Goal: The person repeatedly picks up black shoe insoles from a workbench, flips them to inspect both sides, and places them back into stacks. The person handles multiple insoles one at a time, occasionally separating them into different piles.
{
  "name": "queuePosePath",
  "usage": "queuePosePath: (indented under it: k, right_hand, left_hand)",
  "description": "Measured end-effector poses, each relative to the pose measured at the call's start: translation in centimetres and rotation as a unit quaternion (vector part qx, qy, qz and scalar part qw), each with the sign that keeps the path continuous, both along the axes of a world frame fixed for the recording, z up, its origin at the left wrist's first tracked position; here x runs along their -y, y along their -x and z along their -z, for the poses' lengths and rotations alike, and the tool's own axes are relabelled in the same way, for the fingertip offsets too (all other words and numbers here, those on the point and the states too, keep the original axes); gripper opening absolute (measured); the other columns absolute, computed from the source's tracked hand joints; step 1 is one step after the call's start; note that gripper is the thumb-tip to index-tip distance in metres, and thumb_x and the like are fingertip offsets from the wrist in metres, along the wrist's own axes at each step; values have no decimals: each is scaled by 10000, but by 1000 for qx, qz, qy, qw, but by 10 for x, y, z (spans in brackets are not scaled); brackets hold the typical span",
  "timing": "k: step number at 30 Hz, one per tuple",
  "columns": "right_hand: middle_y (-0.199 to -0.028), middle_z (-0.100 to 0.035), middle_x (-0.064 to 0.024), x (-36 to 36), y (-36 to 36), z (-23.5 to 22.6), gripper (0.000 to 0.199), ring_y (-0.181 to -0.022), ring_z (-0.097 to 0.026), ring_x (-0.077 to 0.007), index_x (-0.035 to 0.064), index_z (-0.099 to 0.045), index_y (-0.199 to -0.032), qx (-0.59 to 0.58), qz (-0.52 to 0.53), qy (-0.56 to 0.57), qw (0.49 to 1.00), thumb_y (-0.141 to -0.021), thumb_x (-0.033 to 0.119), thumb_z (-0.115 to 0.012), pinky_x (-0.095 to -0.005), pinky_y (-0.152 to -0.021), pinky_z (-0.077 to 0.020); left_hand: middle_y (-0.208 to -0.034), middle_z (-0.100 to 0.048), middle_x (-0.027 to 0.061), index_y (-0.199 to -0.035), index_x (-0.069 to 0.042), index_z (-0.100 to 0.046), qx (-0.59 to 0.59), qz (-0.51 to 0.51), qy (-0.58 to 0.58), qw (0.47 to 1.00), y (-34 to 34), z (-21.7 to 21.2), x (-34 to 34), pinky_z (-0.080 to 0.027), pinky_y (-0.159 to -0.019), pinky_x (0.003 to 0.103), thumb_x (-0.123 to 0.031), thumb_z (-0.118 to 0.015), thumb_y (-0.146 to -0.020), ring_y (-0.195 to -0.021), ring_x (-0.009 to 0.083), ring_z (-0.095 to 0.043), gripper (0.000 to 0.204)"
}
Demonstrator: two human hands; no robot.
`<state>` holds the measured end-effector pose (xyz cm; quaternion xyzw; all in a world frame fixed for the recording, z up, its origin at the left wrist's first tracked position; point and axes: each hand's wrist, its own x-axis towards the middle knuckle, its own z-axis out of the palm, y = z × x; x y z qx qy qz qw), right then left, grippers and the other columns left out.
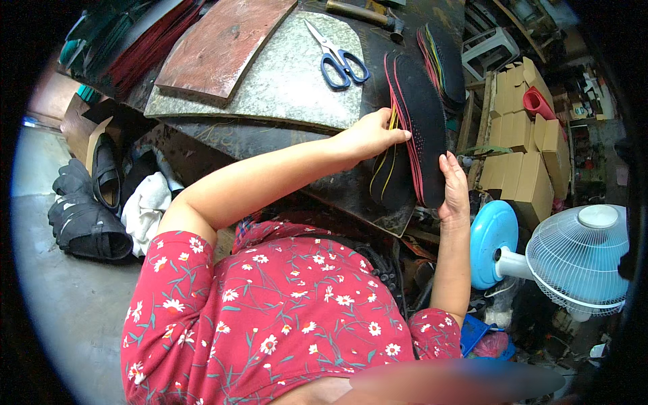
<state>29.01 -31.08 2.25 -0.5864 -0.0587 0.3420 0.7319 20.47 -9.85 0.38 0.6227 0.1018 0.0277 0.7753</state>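
Observation:
A stack of black shoe insoles with pink edges (pixel 420 121) is held upright at the table's right corner. My left hand (pixel 376 137) grips its left side, thumb across the edge and fingers partly hidden behind. Around the lower right edge my right hand (pixel 453 185) is closed, thumb pointing up. Below my left hand are more black insoles with yellow edges (pixel 391 179); whether my fingers hold these too is hidden. Another stack of black insoles with coloured edges (pixel 442 67) lies just beyond, to the right.
Blue-handled scissors (pixel 337 61) lie on a pale speckled board (pixel 290 81), beside a reddish slab (pixel 219 44). A hammer (pixel 364 13) rests farther back. Cardboard boxes (pixel 520 162), a blue round seat (pixel 494 244) and a fan (pixel 577 260) stand right; black shoes (pixel 88 216) sit left.

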Motion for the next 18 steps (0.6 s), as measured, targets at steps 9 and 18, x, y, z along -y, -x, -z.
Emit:
queuePosePath:
  k: [9,18]
  right_hand:
    - [-1157,-638,-93,7,5,-2,282,-983,-650,-196,59,-523,-1230,8,-10,-108,994,-961,135,-563,-333,-860,-545]
    - [-1195,-627,-88,51,-22,-13,375,-1047,-627,-248,54,-514,-1293,66,165,-172,969,-951,192,-581,-397,-907,-529]
  left_hand:
    - [-1482,-337,142,-1490,23,-174,171,50,7,984,22,-22,5,-259,-1130,323,-138,-682,-847,-1353,195,-332,835]
    - [-913,-640,57,-1153,-24,-605,115,38,-69,990,-27,-66,-64,-495,-759,270,-137,-603,-745,-824,133,-601,423]
